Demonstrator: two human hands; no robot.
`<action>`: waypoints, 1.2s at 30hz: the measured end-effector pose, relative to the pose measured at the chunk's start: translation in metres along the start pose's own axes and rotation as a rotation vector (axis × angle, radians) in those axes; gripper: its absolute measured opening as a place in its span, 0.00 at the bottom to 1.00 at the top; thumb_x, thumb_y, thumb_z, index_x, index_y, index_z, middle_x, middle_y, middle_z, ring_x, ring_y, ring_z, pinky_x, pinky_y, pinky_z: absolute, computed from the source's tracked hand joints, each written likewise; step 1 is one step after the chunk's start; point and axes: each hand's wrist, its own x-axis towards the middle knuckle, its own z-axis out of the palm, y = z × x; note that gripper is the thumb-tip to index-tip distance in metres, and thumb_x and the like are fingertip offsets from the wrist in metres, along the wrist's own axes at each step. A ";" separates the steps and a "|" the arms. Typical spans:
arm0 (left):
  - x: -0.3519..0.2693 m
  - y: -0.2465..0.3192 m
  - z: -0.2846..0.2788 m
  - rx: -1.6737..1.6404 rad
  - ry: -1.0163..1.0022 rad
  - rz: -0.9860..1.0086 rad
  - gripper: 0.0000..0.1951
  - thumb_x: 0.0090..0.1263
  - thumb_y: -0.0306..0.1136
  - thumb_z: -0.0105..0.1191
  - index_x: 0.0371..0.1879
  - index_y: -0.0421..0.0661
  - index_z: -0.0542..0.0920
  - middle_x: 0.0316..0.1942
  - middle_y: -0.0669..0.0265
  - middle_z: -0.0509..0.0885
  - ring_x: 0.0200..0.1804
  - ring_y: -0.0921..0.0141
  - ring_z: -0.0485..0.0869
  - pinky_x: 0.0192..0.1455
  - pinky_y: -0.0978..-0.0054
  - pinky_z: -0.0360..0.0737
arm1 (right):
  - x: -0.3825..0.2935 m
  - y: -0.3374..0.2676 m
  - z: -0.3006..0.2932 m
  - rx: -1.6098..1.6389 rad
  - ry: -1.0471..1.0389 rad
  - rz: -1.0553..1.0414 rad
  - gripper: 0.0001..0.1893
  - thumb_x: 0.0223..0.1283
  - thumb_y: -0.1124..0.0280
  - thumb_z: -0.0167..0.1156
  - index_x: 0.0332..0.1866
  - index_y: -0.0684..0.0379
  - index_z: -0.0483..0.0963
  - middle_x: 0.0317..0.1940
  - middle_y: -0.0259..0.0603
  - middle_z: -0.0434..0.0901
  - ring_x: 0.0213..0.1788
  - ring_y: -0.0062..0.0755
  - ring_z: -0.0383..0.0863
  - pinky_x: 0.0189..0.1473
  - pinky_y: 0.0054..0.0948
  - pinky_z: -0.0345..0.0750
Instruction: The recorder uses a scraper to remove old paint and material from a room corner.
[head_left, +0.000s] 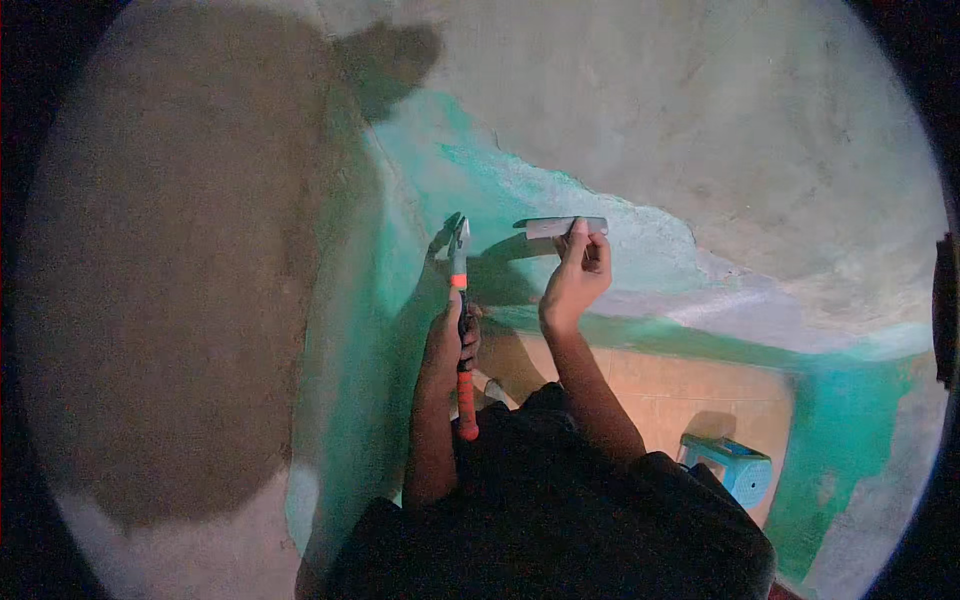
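Observation:
My left hand (448, 334) is closed around a hammer (466, 401) with a black and orange handle, held upright in the picture with its grey metal head at the top. To its right, my right hand (577, 277) pinches a flat grey piece (555, 226) between thumb and fingers, against or close to the wall. The piece is long and narrow with a darker upper edge; its exact kind cannot be told. Behind both hands is a wall (480, 180) with worn green paint, and the two hands are apart.
Bare grey plaster (675, 97) spreads above a ragged edge of the green paint. A blue plastic stool (739, 469) stands on the tan tiled floor (652, 375) at the lower right. Dark shadows fall on the wall at the left.

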 end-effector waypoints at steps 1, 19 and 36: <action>0.000 0.000 0.000 0.009 0.002 0.002 0.26 0.75 0.64 0.38 0.37 0.50 0.73 0.16 0.79 0.63 0.15 0.80 0.60 0.17 0.78 0.57 | -0.004 0.001 0.003 -0.039 -0.013 0.080 0.12 0.67 0.69 0.62 0.45 0.68 0.75 0.33 0.36 0.79 0.35 0.21 0.78 0.43 0.24 0.80; 0.006 -0.009 -0.009 0.051 -0.016 0.027 0.28 0.72 0.66 0.41 0.39 0.50 0.75 0.17 0.79 0.64 0.15 0.80 0.61 0.17 0.78 0.60 | 0.003 0.009 0.000 -0.265 -0.066 -0.192 0.09 0.65 0.75 0.63 0.43 0.73 0.78 0.34 0.37 0.81 0.37 0.21 0.79 0.44 0.23 0.79; 0.012 -0.011 -0.010 0.031 -0.039 0.012 0.27 0.73 0.65 0.41 0.40 0.51 0.78 0.16 0.79 0.63 0.14 0.81 0.60 0.16 0.79 0.57 | 0.019 -0.012 -0.011 -0.604 -0.265 -0.463 0.05 0.65 0.78 0.60 0.41 0.69 0.76 0.32 0.42 0.79 0.35 0.26 0.79 0.39 0.25 0.79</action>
